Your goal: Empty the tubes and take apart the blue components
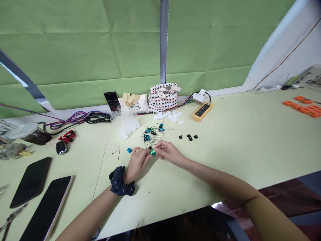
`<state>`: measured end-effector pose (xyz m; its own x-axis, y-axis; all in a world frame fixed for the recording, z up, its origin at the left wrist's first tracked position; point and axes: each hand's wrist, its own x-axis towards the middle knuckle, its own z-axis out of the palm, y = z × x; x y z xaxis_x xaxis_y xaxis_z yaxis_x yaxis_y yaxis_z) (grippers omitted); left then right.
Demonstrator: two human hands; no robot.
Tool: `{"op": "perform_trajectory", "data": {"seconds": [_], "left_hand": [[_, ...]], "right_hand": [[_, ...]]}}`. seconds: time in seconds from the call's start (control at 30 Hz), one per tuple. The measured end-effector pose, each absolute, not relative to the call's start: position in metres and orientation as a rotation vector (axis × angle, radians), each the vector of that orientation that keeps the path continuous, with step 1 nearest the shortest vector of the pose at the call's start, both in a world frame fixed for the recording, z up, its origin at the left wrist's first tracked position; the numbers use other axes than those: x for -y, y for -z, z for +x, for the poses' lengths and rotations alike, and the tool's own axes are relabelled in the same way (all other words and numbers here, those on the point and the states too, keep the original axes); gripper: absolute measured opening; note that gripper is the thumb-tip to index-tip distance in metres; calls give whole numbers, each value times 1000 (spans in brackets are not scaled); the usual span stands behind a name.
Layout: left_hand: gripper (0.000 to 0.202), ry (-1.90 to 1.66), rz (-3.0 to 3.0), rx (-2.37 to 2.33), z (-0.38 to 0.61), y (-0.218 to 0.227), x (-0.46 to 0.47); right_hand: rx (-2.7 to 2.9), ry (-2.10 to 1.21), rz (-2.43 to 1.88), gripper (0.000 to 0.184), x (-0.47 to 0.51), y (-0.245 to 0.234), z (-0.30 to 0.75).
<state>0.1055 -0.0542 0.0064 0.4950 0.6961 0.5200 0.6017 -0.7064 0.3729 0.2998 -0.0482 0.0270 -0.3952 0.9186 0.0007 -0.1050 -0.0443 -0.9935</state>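
Note:
My left hand [137, 163] and my right hand [168, 151] meet over the pale table [225, 150], both pinching a small green metal part [152, 152] between their fingertips. A dark dotted scrunchie [120, 181] sits on my left wrist. Just beyond the hands lies a scatter of blue, green and black small parts with thin metal pins [152, 132]. A lone blue part [129, 150] lies left of my left hand. Several small black knobs [188, 136] lie to the right.
White caps [169, 115], clear plastic cups [126, 122], a patterned bag [163, 97], a yellow power strip [202, 111] and a propped phone [111, 100] stand at the back. Two phones [40, 194], a car key [61, 147] and cables [75, 117] lie left. Orange pieces [303, 107] far right.

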Motion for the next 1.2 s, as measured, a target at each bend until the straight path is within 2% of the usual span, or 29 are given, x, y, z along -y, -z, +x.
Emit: {"op": "perform_trajectory", "data": {"seconds": [0.2,0.33,0.43,0.57,0.67,0.77,0.87,0.9,1.0,1.1,1.2], "left_hand": [[18,-915,2453,-1129,102,-7,57],[19,-934,2429,-1146,101,-7,56],[18,-963,2472,-1139,101,-3,55],[17,-991,2589,-1102,103,0,56],[17,-990,2596,-1119,103,-2,57],[17,-995,2568,-1164,102,-2,56],[19,-1008,2598,-1153,102,-1,55],[19,-1013,2603,-1150,102,-1,54],[21,-1010,2570,-1174,102,-2,55],[22,-977,2542,-1204,101,-5,55],[22,-957,2581,-1189,102,-5,56]], "right_hand": [[1474,-1619,-796,26,47,-20,305],[1588,-1469,-724,25,48,-26,310],[1562,-1450,-816,35,48,-28,310],[1570,-1588,-999,38,48,-23,309],[1618,-1493,-882,31,48,-24,310],[1590,-1409,-821,53,47,-26,311],[1572,-1514,-1001,38,45,-25,310],[1576,-1549,-1032,38,44,-25,310],[1566,-1537,-904,34,43,-27,311],[1474,-1534,-813,54,42,-30,311],[1447,-1690,-977,39,41,-27,310]]}}
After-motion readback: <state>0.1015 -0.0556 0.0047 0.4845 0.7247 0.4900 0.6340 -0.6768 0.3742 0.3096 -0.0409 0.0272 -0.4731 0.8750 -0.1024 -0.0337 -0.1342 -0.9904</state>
